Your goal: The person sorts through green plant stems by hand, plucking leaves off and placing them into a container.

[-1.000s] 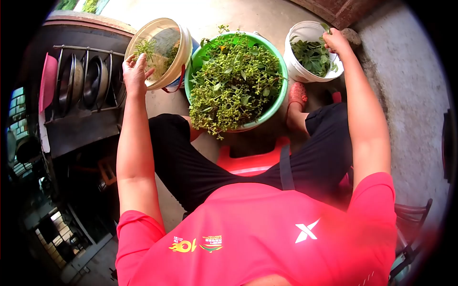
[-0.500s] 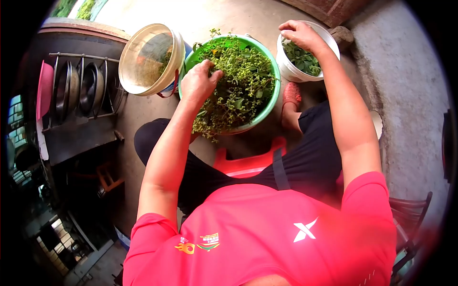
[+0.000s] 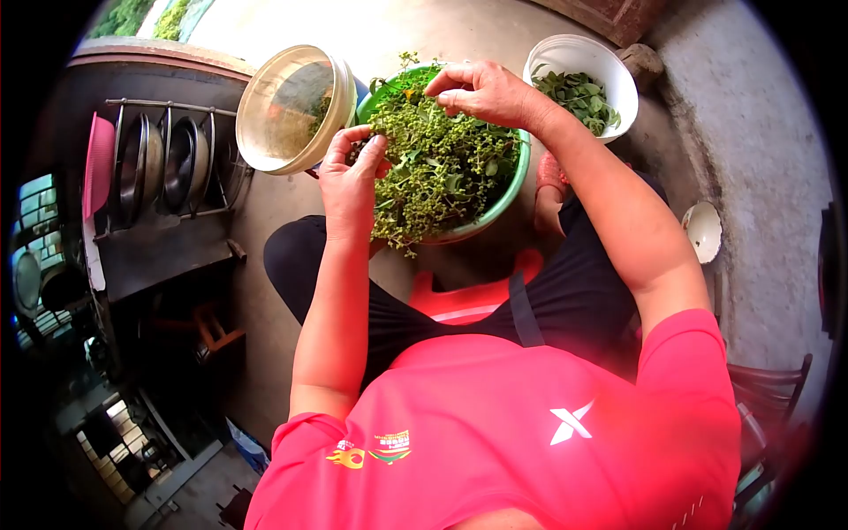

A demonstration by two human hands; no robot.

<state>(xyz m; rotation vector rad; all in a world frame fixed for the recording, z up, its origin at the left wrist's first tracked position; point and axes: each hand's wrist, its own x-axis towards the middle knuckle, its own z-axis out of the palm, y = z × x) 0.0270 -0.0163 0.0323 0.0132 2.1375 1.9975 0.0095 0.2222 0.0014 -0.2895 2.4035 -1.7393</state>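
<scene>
A green basin (image 3: 525,168) between my knees is heaped with leafy sprigs of small green berries (image 3: 442,168). At its left side my left hand (image 3: 349,181) is closed, thumb and fingers pinching a berry sprig. My right hand (image 3: 495,93) is over the back of the heap, thumb and fingertips drawn together; whatever they hold, if anything, is too small to make out. A white bucket (image 3: 624,75) at the back right has loose green leaves (image 3: 579,102) in it. To the left of the basin a tilted, cloudy pale bucket (image 3: 252,132) has some plant bits inside.
I sit over a red plastic stool (image 3: 459,302). A rack with pans (image 3: 181,163) and a pink basket (image 3: 99,163) stands at left. On the right are a white bowl (image 3: 703,231), a concrete wall (image 3: 751,132) and a dark chair (image 3: 773,389).
My right hand has come from above the white bucket leftward to the berry heap. My left hand has drawn back slightly toward me, at the basin's left edge.
</scene>
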